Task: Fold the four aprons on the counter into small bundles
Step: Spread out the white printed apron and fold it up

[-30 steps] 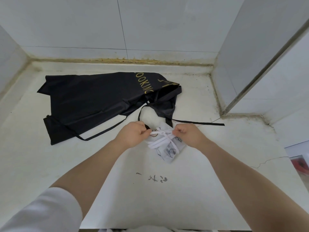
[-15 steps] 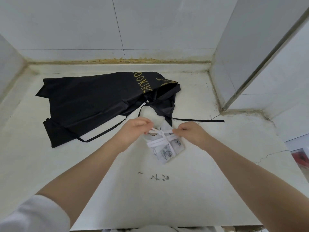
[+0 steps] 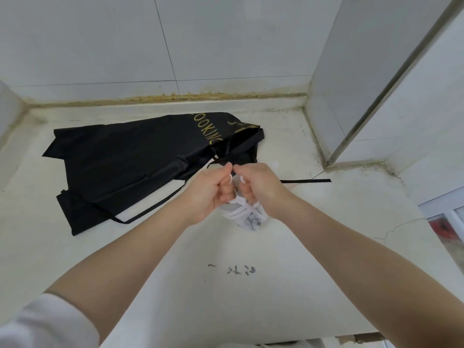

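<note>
Left hand and right hand are meeting knuckle to knuckle above the white bundle, each with fingers curled and pinching a white tie. Short loops of tie are showing at the fingertips. The ties are crossing over the bundle, so the hands are probably knotting them to keep the folded cloth from springing open.

Bundle is sitting on the counter, mid-surface, partly hidden under the hands; whether it is lifting off the surface, cannot tell.

Black apron is lying unfolded just behind the hands, gold lettering at its far edge, one black strap trailing rightward past the right wrist. Judged waiting its turn.

Only two aprons are showing; the other two are out of view.
</note>
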{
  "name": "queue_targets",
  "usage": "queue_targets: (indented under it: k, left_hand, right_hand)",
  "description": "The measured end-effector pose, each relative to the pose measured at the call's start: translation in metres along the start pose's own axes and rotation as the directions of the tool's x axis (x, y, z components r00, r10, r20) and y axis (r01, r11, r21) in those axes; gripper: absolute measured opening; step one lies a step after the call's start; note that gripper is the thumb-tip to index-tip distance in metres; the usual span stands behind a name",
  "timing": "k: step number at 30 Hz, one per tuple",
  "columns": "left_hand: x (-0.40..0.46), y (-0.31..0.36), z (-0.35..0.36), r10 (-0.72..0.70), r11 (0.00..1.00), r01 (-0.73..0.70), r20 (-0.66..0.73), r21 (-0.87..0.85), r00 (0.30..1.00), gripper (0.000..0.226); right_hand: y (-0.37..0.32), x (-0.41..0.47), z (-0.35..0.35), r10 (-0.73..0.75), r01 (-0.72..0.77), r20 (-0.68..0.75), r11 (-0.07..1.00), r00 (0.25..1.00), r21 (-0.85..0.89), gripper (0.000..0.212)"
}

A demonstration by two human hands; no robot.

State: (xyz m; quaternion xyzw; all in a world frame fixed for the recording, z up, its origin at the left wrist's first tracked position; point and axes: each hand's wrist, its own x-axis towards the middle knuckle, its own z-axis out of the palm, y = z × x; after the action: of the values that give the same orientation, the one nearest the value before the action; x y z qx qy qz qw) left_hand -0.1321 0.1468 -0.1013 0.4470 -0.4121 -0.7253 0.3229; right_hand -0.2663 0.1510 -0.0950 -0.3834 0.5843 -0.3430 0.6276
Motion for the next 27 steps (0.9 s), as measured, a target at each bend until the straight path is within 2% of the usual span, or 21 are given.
queue_targets:
  k: [3,6,8,11,13,16,19,23,27]
  left_hand:
    - [-0.007,0.004,0.001,-0.016,0.992,0.014,0.015,0.127,1.000,0.050]
    - [-0.013,0.007,0.002,-0.014,0.979,0.021,-0.036,0.203,0.999,0.051]
    - [-0.017,0.007,0.001,0.016,0.966,0.008,-0.092,0.258,0.996,0.057]
    - [-0.022,0.010,-0.008,0.019,0.977,0.018,-0.170,0.214,0.985,0.055]
    - [-0.022,0.014,-0.012,0.011,0.984,0.021,-0.179,0.177,0.984,0.049]
    - [-0.026,0.022,-0.011,0.024,0.940,0.034,-0.165,0.338,0.986,0.044]
    - [-0.033,0.027,-0.009,0.042,0.921,0.015,-0.139,0.389,0.989,0.045]
    - [-0.042,0.024,-0.003,0.034,0.947,-0.017,-0.049,0.321,0.998,0.050]
    - [-0.058,0.016,0.004,0.055,0.933,-0.046,-0.013,0.357,0.998,0.063]
  right_hand:
    - [0.001,0.003,0.004,-0.023,0.018,-0.075,0.998,0.997,-0.067,0.037]
    - [0.004,0.010,0.004,-0.012,0.014,-0.185,1.000,0.983,0.013,0.036]
    - [0.004,0.012,0.011,0.032,-0.022,-0.202,0.998,0.979,0.051,0.035]
    - [0.000,0.012,0.023,0.001,0.004,-0.215,1.000,0.977,0.022,0.038]
    - [-0.002,0.010,0.030,-0.116,0.097,-0.236,0.991,0.965,-0.090,0.040]
    - [0.000,0.007,0.038,-0.321,0.254,-0.120,0.887,0.940,-0.385,0.042]
    - [0.002,0.004,0.038,-0.412,0.328,-0.062,0.799,0.909,-0.505,0.043]
    - [0.010,-0.002,0.041,-0.489,0.377,-0.203,0.827,0.849,-0.416,0.047]
    - [0.017,-0.008,0.044,-0.414,0.358,-0.293,0.906,0.862,-0.227,0.050]
